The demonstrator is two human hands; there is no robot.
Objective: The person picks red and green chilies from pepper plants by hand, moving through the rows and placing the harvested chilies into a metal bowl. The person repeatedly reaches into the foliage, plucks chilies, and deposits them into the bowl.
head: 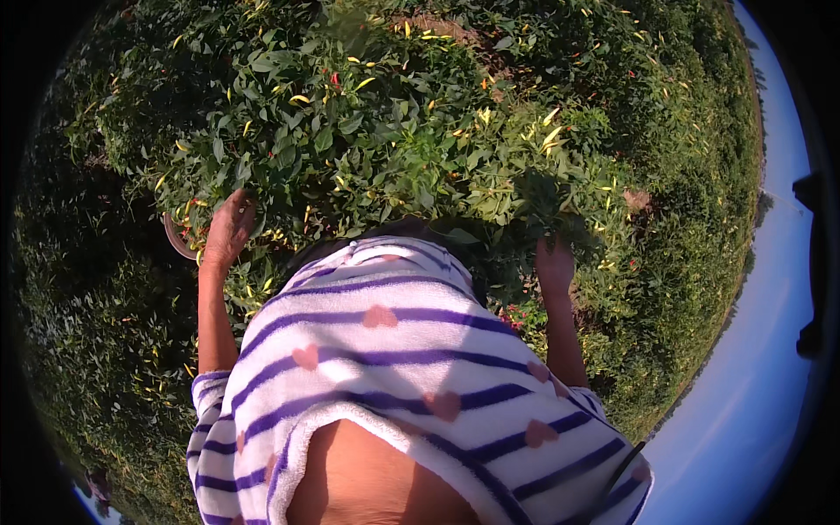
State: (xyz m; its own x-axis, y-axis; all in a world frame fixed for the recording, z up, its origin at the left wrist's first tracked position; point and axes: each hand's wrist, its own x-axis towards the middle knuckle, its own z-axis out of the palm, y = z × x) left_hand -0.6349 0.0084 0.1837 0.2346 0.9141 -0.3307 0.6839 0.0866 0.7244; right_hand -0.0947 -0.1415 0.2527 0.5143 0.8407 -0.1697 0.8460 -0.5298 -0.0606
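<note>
Chili pepper plants [341, 144] with yellow, orange and red pods fill the ground before me. On the left, my left hand [230, 226] is at the leaves, fingers curled and partly hidden. Just beside it shows the pale rim of a round container [176, 239], with red and yellow chili peppers [190, 213] by the rim. My right hand [555, 262] reaches into the foliage at the right, below a dark leafy clump [546, 197]. Its fingers are in shade among leaves, so what it grips is not visible.
Dense pepper bushes [682, 197] spread out on both sides. Bare soil [440, 27] shows between plants at the top. Pinkish-red pods or flowers [515, 317] lie low near my right forearm. Beyond the field's edge at the right is blue sky.
</note>
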